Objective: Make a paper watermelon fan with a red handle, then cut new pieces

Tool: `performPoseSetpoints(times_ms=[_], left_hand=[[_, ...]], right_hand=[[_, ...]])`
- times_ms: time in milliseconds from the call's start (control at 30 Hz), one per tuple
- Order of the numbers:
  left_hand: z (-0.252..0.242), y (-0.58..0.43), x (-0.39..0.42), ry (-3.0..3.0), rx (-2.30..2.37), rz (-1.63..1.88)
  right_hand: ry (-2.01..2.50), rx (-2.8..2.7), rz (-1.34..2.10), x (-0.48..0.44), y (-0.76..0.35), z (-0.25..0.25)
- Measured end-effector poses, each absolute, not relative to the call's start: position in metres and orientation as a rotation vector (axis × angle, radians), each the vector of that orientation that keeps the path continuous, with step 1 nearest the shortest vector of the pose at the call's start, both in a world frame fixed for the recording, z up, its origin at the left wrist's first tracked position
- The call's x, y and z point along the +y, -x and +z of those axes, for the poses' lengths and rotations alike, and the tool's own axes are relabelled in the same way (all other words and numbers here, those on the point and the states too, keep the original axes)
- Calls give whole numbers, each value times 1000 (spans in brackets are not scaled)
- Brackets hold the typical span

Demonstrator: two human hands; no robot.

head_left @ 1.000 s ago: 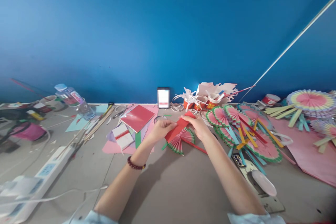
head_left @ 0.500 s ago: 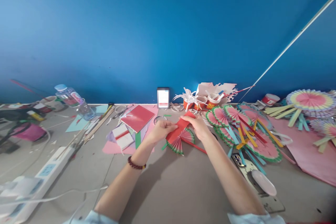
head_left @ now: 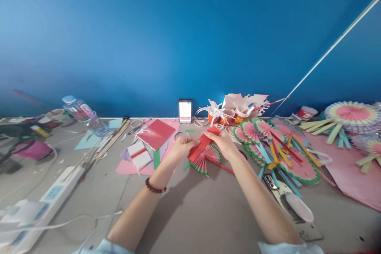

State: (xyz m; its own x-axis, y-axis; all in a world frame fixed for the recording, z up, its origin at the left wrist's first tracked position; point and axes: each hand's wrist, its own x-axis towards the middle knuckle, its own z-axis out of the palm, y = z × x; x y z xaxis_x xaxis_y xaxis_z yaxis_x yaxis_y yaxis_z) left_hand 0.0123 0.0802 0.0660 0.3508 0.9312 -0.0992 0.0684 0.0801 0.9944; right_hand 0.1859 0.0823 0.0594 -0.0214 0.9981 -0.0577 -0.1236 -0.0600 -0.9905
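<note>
Both hands grip one folded strip of red paper [head_left: 201, 147], which slants up to the right above the table. My left hand [head_left: 185, 145] pinches its left edge between thumb and fingers. Near the upper end my right hand [head_left: 222, 140] holds it, thumb on top. Below the strip lies a pleated pink paper fan [head_left: 204, 162] with a green scalloped edge, partly covered by the red paper. A narrow red strip [head_left: 222, 165] runs out from the fan to the right.
Left of my hands a red paper packet [head_left: 156, 134] rests on pink sheets. Finished paper fans [head_left: 275, 143] are heaped on the right, beside a phone [head_left: 285, 202] under a white mouse [head_left: 299, 207]. Paper cups [head_left: 228, 116] stand at the back; a power strip [head_left: 49, 202] lies front left.
Both hands keep hold of the red paper and have shifted only slightly; the right fingers and the paper's upper part sit a little differently. The fan has not moved.
</note>
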Motion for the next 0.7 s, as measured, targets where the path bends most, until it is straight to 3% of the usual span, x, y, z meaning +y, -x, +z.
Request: performPoseSetpoints(times_ms=[200, 700], left_hand=[[66, -13, 80, -1345, 1040, 888], [59, -14, 83, -1427, 1021, 787]], right_hand=[[1036, -1035, 1489, 83, -179, 54], [1157, -1043, 1270, 90, -186, 44]])
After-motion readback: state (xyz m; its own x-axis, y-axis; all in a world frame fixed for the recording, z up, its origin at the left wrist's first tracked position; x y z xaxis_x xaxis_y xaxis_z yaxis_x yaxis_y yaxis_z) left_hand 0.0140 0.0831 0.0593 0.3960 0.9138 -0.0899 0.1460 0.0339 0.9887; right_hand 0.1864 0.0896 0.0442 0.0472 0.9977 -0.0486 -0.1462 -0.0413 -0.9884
